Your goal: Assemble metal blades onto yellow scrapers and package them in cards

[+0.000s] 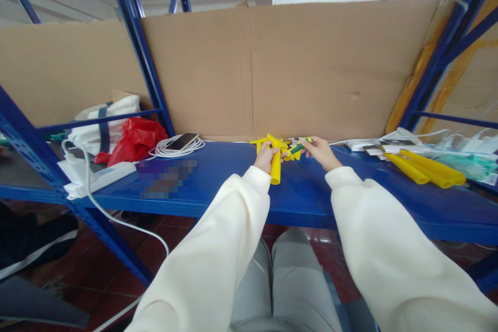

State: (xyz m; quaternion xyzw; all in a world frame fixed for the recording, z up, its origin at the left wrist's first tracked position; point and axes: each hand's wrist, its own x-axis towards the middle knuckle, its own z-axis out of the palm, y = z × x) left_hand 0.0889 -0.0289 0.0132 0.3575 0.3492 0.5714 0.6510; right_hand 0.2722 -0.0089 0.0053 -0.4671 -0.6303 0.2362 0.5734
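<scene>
My left hand (265, 157) is closed around a yellow plastic tube (275, 170), which slants down toward me over the blue shelf. In my right hand (319, 151), pinched between the fingers, is a slim green-and-yellow tool (299, 148); its exact kind is too small to make out. Its far end points left and comes close to the left hand's fingers. Behind and between the hands lie several small yellow pieces (292, 156), partly hidden by the tube and fingers.
At right, several yellow tubes (424, 168) lie near white packets. On the left are a phone (185, 140) on a coiled white cable (163, 149), a red bag (136, 139) and a white power strip (105, 176). A cardboard panel (303, 72) backs the blue shelf (233, 181).
</scene>
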